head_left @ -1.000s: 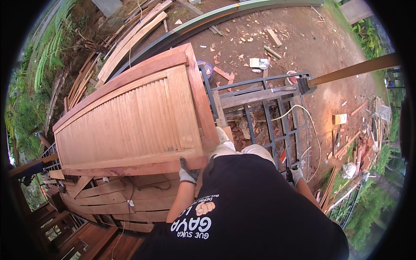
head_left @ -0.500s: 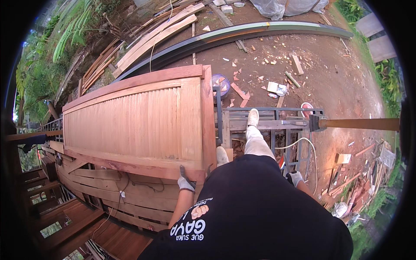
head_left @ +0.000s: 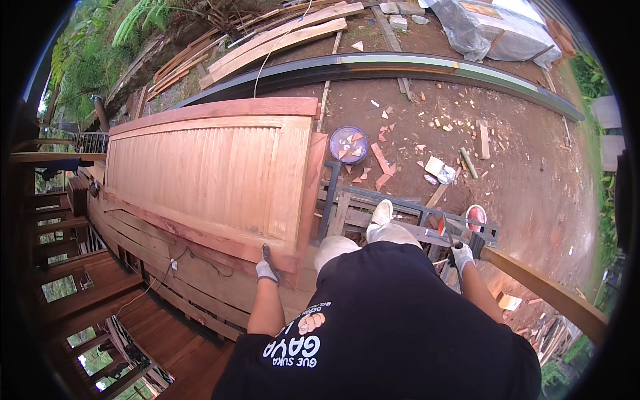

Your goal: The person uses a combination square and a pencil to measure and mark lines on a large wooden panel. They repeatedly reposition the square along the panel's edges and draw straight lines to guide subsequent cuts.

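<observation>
Right hand (head_left: 461,257) farther forward, perhaps one tool (head_left: 442,225)

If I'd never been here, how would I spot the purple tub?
Find the big wooden panel touched by the left hand. Just past its far right corner, on the soil, sits the tub. Round and purple-rimmed, it stands out from the angular wood scraps beside it.

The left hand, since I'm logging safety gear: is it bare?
No, the left hand is gloved, pale over the back and dark at the fingertips, against the wooden panel.
</observation>
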A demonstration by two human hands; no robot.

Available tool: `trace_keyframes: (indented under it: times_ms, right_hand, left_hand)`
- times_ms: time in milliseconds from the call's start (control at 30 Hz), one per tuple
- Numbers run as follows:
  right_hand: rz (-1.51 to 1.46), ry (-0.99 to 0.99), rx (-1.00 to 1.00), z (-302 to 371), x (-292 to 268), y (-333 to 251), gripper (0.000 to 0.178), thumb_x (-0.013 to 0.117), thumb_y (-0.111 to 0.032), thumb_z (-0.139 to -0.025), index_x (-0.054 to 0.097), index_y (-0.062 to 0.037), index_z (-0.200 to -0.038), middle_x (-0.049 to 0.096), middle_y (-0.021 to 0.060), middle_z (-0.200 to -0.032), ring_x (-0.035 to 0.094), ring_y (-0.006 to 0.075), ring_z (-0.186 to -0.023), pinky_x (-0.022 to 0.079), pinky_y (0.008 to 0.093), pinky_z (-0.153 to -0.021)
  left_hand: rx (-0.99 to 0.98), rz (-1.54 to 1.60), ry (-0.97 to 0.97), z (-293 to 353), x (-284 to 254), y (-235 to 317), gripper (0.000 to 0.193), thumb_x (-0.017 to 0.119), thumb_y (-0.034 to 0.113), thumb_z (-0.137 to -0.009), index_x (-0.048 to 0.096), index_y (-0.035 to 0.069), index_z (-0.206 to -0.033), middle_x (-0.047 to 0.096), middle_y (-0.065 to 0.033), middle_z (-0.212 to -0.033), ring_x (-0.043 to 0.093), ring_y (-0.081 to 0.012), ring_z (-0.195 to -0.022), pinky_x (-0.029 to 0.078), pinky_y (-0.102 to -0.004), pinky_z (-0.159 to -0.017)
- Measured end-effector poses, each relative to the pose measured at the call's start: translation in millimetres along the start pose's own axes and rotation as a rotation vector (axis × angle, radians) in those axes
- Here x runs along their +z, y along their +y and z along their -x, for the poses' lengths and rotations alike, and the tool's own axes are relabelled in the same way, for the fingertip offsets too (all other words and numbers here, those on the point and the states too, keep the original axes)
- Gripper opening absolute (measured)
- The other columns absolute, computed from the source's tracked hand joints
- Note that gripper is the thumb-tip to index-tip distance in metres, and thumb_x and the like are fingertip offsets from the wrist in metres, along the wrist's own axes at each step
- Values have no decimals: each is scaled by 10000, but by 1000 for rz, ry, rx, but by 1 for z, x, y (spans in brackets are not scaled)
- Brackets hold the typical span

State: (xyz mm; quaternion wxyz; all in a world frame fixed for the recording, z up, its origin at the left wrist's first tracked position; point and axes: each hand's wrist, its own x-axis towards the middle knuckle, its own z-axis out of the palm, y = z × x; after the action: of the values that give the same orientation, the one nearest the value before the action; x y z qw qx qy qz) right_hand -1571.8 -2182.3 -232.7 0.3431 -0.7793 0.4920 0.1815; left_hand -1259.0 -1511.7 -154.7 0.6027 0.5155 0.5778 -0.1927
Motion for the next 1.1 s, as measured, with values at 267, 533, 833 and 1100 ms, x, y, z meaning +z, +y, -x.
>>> trace_keyframes:
  times_ms: [267,533,833,1100]
  right_hand:
    - [18,-106,-472,-15,-19,-269,220,635,-127,-916,706,-68,-1116,737,159,-945,712,316,-885,560,404,-795]
    - [-13,-21,-796,10,3,-432,228,580,-28,-914,718,-57,-1093,743,123,-984,705,294,-946,543,378,-865]
    - [-61,-157,-1126,54,22,-508,276,656,-53,-865,722,-81,-1131,717,146,-1047,694,350,-929,555,401,-837]
    - [-253,-155,-1171,36,32,-579,278,622,11,-861,719,-38,-1117,733,158,-1056,718,323,-957,558,391,-884]
  left_hand:
    - [6,-331,162,-35,-49,8,773,807,578,-819,551,96,-1367,625,-139,-1275,642,-361,-1056,599,-507,-806]
    - [136,-344,109,-50,-51,-7,737,783,610,-829,638,-1,-1215,680,-178,-1100,683,-319,-905,603,-457,-692]
    - [586,-1537,99,79,28,122,613,717,545,-891,673,2,-1173,741,-160,-962,718,-342,-955,562,-476,-838]
    - [1657,-1164,-621,157,274,278,534,810,264,-835,630,95,-1308,613,-153,-1338,590,-360,-1230,489,-435,-1028]
